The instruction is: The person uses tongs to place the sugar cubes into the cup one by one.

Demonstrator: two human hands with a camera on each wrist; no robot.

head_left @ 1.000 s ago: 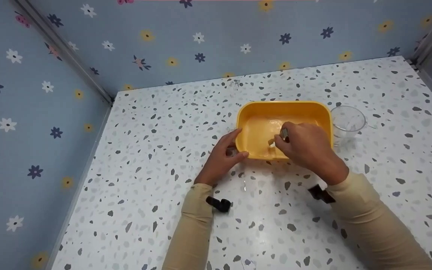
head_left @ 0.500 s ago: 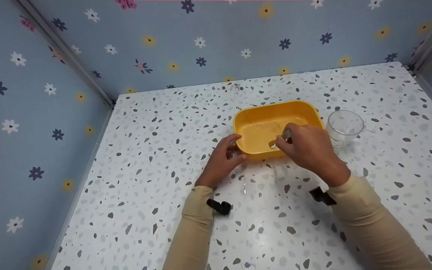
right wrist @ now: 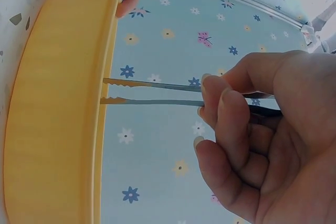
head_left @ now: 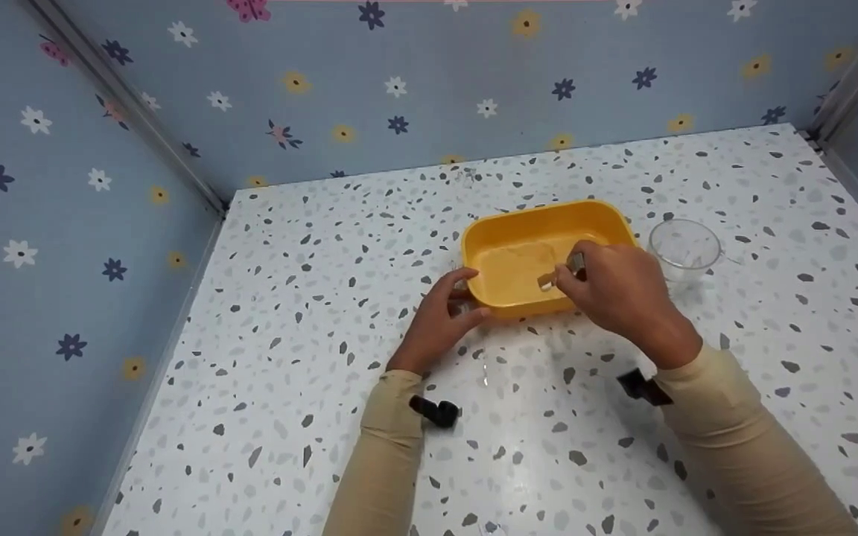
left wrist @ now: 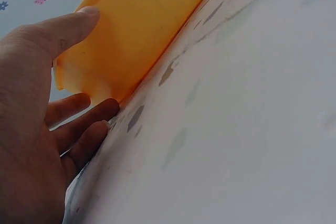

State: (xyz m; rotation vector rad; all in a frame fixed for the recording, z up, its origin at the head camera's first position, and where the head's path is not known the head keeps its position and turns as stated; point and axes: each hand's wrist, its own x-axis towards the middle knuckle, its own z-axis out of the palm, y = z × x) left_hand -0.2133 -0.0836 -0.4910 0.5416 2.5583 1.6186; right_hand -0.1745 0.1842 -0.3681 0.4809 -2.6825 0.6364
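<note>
A yellow rectangular plastic basin [head_left: 533, 225] stands on the speckled table in the head view. My left hand [head_left: 433, 324] holds its near left corner, thumb along the near wall and fingers round the left end. In the left wrist view the thumb presses the basin's side [left wrist: 136, 19], with the other fingers low near the tabletop. Over the basin's right part, my right hand [head_left: 619, 294] pinches slim metal tongs [right wrist: 157, 85]. The tongs' two toothed arms stand a little apart, and their tips dip behind the rim in the right wrist view.
A clear cup with a handle [head_left: 684, 246] stands just right of the basin. Blue flowered panels [head_left: 459, 74] rise behind the table and at both sides. A small wet-looking streak [head_left: 485, 371] lies in front of the basin.
The basin has turned slightly counterclockwise, its right end shifting left from the cup. My right hand with the tongs has moved slightly right. The left hand keeps its hold on the corner.
</note>
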